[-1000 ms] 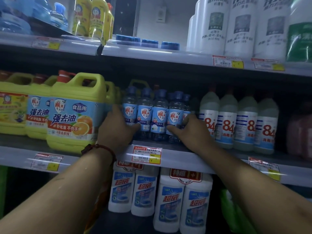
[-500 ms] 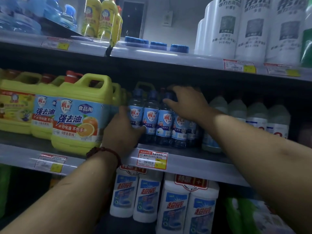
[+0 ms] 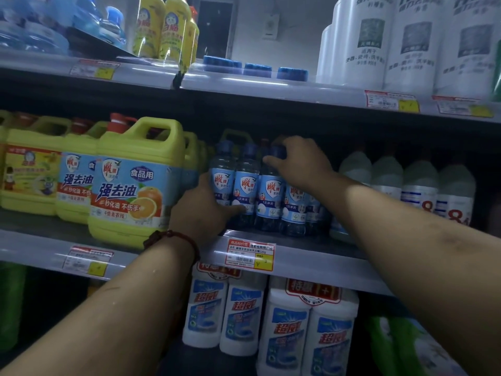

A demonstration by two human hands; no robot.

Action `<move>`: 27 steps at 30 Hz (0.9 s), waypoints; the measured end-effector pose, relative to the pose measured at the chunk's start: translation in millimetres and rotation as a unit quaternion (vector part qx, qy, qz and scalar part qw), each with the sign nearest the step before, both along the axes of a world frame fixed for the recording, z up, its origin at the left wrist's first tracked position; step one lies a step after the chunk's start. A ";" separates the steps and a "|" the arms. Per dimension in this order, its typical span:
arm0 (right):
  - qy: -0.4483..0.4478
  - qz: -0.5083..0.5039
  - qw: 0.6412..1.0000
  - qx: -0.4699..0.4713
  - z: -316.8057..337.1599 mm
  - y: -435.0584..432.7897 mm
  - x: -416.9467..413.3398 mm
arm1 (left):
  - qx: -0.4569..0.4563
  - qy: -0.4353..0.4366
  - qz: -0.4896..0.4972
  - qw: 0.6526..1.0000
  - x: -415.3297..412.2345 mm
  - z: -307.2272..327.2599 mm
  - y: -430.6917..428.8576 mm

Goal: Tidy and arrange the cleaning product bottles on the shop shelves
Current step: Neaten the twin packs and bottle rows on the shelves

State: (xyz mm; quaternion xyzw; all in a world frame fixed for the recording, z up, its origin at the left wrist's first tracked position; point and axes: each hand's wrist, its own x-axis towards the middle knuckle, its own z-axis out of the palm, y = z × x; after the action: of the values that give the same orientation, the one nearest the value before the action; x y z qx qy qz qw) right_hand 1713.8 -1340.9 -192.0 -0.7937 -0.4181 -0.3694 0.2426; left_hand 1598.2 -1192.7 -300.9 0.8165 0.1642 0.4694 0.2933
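Gripping small blue btls [image 3: 246, 191] — L hand [image 3: 200, 210] low, R hand [image 3: 301, 161] up top.

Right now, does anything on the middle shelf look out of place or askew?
Yes: a yellow jug handle shows behind the small blue-capped bottles, in their row. The front yellow jug also stands forward of its neighbours.

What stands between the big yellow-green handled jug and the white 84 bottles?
Head view: a row of small clear blue-capped bottles, left hand gripping low, right hand gripping caps.
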 end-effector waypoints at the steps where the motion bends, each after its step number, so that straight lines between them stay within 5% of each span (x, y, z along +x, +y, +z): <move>1: 0.002 0.004 1.000 0.004 0.0 -0.4 0.4 | 0.000 0.000 0.001 1.000 0.2 0.0 0.1; 19: 0.003 0.019 1.000 0.010 -6.6 -0.4 10.4 | -0.004 0.009 0.007 1.000 2.8 0.0 2.4; 25: -0.093 0.004 0.977 0.190 -44.2 -40.2 11.1 | -0.020 0.027 0.000 0.999 5.5 0.8 5.9; 27: -0.040 0.043 0.977 0.205 -57.5 -54.1 14.9 | -0.025 0.036 -0.004 0.999 7.5 1.2 8.2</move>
State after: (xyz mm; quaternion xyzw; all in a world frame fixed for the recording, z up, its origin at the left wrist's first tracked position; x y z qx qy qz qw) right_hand 1728.7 -1394.9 -249.5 -0.6931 -0.3765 -0.4683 0.3981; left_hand 1605.7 -1184.5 -299.7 0.8260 0.1835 0.4339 0.3093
